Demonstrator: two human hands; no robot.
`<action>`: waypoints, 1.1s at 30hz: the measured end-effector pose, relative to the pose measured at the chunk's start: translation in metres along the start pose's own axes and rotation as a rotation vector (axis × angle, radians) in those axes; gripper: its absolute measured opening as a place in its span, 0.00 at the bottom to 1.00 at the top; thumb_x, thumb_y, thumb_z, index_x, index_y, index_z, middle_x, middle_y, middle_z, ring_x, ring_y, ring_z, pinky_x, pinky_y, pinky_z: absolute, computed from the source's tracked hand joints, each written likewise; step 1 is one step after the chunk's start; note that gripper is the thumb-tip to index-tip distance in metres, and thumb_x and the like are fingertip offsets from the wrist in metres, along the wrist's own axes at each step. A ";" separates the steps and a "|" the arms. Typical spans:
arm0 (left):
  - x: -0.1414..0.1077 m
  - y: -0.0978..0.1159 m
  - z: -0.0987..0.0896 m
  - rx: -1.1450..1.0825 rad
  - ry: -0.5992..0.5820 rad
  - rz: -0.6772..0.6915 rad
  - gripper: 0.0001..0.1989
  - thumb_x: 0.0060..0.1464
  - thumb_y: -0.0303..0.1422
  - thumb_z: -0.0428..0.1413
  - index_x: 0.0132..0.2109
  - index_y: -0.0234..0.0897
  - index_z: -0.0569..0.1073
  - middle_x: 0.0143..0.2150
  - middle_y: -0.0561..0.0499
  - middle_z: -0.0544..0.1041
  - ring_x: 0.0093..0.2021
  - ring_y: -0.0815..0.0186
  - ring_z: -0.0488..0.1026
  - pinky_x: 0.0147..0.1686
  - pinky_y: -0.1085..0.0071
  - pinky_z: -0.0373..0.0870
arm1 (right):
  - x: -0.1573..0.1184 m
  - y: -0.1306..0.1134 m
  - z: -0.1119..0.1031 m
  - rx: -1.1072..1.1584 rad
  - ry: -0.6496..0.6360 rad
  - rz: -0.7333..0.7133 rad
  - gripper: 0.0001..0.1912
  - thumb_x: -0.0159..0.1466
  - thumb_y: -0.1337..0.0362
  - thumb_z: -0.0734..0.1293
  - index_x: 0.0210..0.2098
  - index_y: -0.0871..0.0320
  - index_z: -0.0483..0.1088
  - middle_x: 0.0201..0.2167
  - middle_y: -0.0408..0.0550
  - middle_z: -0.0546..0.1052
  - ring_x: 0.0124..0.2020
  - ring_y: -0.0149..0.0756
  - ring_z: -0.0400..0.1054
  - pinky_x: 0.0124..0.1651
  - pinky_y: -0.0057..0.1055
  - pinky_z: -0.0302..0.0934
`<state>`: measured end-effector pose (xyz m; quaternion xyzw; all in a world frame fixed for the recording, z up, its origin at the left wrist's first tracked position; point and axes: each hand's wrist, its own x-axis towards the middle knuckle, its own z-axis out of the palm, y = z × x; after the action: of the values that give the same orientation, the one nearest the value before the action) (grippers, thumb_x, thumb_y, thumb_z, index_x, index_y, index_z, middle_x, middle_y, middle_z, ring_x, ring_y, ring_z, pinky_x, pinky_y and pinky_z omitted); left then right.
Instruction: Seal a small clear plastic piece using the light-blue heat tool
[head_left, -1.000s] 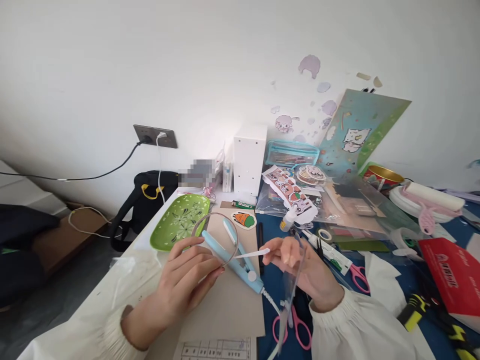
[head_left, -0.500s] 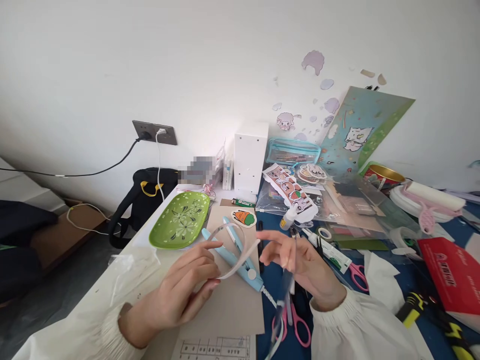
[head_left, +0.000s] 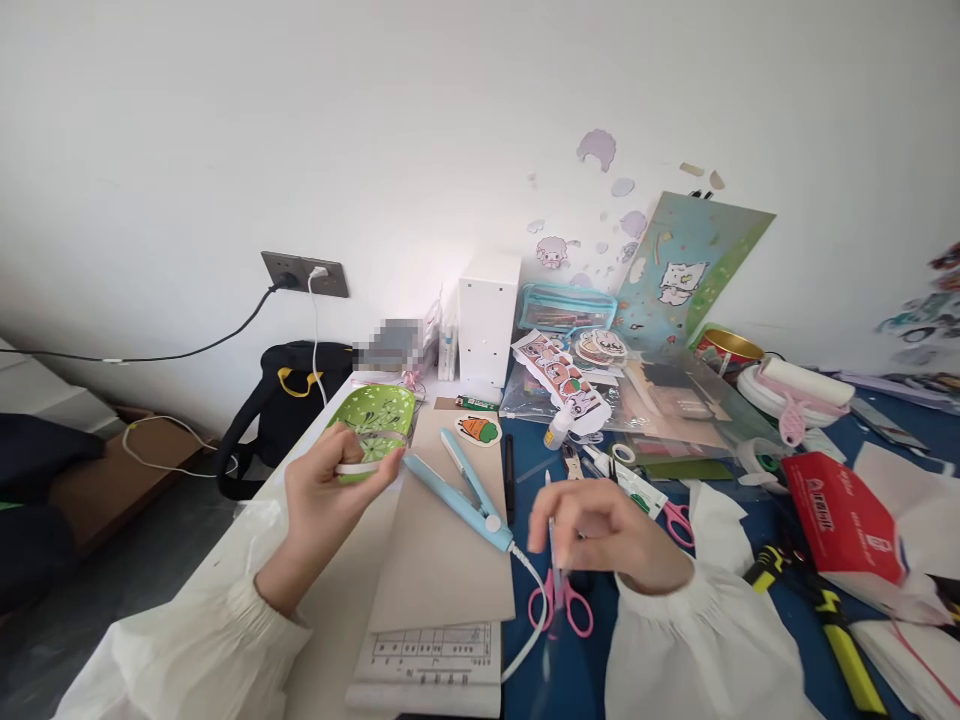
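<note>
My left hand (head_left: 334, 505) is closed, pinching a small loop of thin, translucent white strip (head_left: 358, 468) between thumb and fingers, in front of the green tray (head_left: 394, 405). Over the blue part of the table, my right hand (head_left: 604, 530) has its fingers curled round a long clear strip (head_left: 553, 590). That strip hangs down blurred across the pink-handled scissors (head_left: 577, 612). Between the hands, a light blue mini hair straightener (head_left: 461, 500) lies with its plates apart on a beige cardboard sheet (head_left: 420, 570). Its white cord (head_left: 536, 640) curves down beside the scissors.
A carrot sticker (head_left: 478, 430) rests on the cardboard's far end, with a black pen (head_left: 510, 470) alongside. Behind stand a white box (head_left: 487, 320) and a small glue bottle (head_left: 557, 430). Yellow-black pliers (head_left: 847, 640) and a red packet (head_left: 832, 520) lie at right.
My hands have moved apart. The left hand has carried the strip loop up and left, away from the straightener to the green tray. The right hand has shifted slightly down, still holding its clear strip.
</note>
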<state>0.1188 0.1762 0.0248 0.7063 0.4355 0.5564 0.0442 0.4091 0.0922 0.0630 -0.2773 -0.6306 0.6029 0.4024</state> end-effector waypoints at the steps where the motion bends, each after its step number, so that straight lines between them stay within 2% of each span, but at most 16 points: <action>1: 0.001 -0.001 0.000 -0.007 0.003 -0.044 0.21 0.49 0.31 0.61 0.23 0.40 0.53 0.22 0.60 0.52 0.22 0.71 0.52 0.22 0.72 0.50 | -0.016 -0.004 0.001 -0.035 0.062 -0.048 0.05 0.58 0.61 0.70 0.27 0.52 0.78 0.32 0.50 0.77 0.32 0.38 0.69 0.38 0.38 0.60; 3: 0.003 -0.003 0.000 -0.011 -0.009 -0.069 0.18 0.52 0.33 0.58 0.23 0.40 0.57 0.21 0.59 0.58 0.22 0.71 0.58 0.22 0.72 0.55 | -0.057 -0.003 0.005 -0.007 0.262 -0.166 0.08 0.55 0.57 0.73 0.21 0.49 0.76 0.20 0.47 0.73 0.24 0.38 0.66 0.32 0.37 0.58; 5: 0.006 -0.005 0.000 -0.004 -0.028 -0.032 0.15 0.54 0.34 0.57 0.23 0.39 0.61 0.22 0.57 0.65 0.25 0.68 0.65 0.26 0.71 0.62 | -0.098 0.009 0.016 0.166 0.528 -0.293 0.17 0.47 0.51 0.76 0.11 0.49 0.69 0.10 0.40 0.60 0.14 0.30 0.52 0.23 0.33 0.50; 7: 0.010 -0.008 0.000 0.015 -0.039 0.004 0.13 0.54 0.35 0.57 0.23 0.39 0.67 0.23 0.54 0.70 0.29 0.64 0.69 0.33 0.67 0.65 | -0.130 0.028 0.034 0.332 0.871 -0.305 0.21 0.44 0.52 0.78 0.11 0.51 0.64 0.10 0.38 0.53 0.14 0.28 0.44 0.22 0.32 0.46; 8: 0.011 -0.009 0.000 0.036 -0.035 0.016 0.12 0.53 0.35 0.58 0.23 0.40 0.69 0.24 0.53 0.73 0.31 0.63 0.70 0.36 0.65 0.65 | -0.140 0.039 0.044 0.410 1.024 -0.267 0.20 0.43 0.51 0.78 0.13 0.51 0.64 0.12 0.37 0.54 0.15 0.29 0.45 0.23 0.33 0.48; 9: 0.013 -0.010 0.000 0.060 -0.026 0.024 0.11 0.53 0.36 0.58 0.24 0.40 0.72 0.25 0.52 0.74 0.33 0.61 0.71 0.39 0.64 0.65 | -0.147 0.049 0.054 0.494 1.128 -0.227 0.20 0.43 0.51 0.78 0.15 0.51 0.64 0.14 0.38 0.55 0.17 0.29 0.47 0.25 0.33 0.50; 10: 0.014 -0.011 0.000 0.088 -0.010 0.025 0.10 0.53 0.37 0.58 0.25 0.40 0.73 0.27 0.51 0.76 0.34 0.61 0.71 0.41 0.62 0.65 | -0.150 0.058 0.064 0.567 1.178 -0.177 0.19 0.44 0.52 0.78 0.16 0.51 0.64 0.16 0.39 0.57 0.18 0.30 0.49 0.25 0.33 0.51; 13: 0.018 -0.013 -0.005 0.178 0.037 -0.017 0.12 0.54 0.39 0.57 0.27 0.38 0.74 0.31 0.49 0.77 0.37 0.60 0.71 0.44 0.61 0.65 | -0.146 0.076 0.088 0.735 1.132 0.005 0.16 0.49 0.54 0.77 0.19 0.53 0.67 0.21 0.40 0.63 0.23 0.31 0.56 0.29 0.33 0.55; 15: 0.021 -0.013 -0.011 0.231 0.044 -0.072 0.12 0.54 0.39 0.56 0.29 0.36 0.74 0.32 0.49 0.76 0.36 0.61 0.71 0.42 0.63 0.65 | -0.140 0.079 0.098 0.765 1.065 0.065 0.14 0.50 0.54 0.76 0.22 0.53 0.70 0.22 0.41 0.64 0.25 0.31 0.57 0.31 0.32 0.56; 20: 0.022 -0.008 -0.032 0.323 -0.016 -0.230 0.06 0.55 0.31 0.51 0.34 0.34 0.72 0.25 0.55 0.72 0.24 0.68 0.67 0.26 0.73 0.61 | -0.128 0.066 0.110 0.705 0.935 0.074 0.14 0.55 0.54 0.73 0.22 0.55 0.71 0.21 0.40 0.63 0.23 0.28 0.54 0.32 0.29 0.57; 25: 0.014 -0.008 -0.051 0.370 0.031 -0.328 0.08 0.51 0.34 0.56 0.28 0.36 0.68 0.17 0.59 0.66 0.20 0.70 0.65 0.22 0.76 0.57 | -0.128 0.059 0.112 0.614 0.876 0.049 0.15 0.60 0.54 0.70 0.22 0.57 0.70 0.21 0.41 0.63 0.24 0.30 0.56 0.30 0.29 0.56; 29: 0.011 -0.012 -0.060 0.398 0.085 -0.327 0.11 0.48 0.37 0.59 0.27 0.36 0.67 0.16 0.60 0.64 0.20 0.70 0.63 0.22 0.76 0.58 | -0.133 0.063 0.111 0.634 0.921 0.081 0.14 0.59 0.55 0.70 0.23 0.56 0.70 0.22 0.42 0.63 0.26 0.31 0.57 0.32 0.30 0.58; 33: 0.011 -0.015 -0.061 0.447 0.072 -0.249 0.11 0.49 0.37 0.58 0.27 0.36 0.67 0.19 0.58 0.65 0.22 0.68 0.64 0.25 0.73 0.57 | -0.134 0.066 0.109 0.646 0.940 0.138 0.13 0.57 0.53 0.72 0.24 0.54 0.71 0.24 0.43 0.64 0.26 0.32 0.57 0.32 0.30 0.59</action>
<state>0.0600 0.1671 0.0473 0.6192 0.6327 0.4612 -0.0603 0.3781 -0.0710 -0.0201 -0.4191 -0.1479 0.6019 0.6635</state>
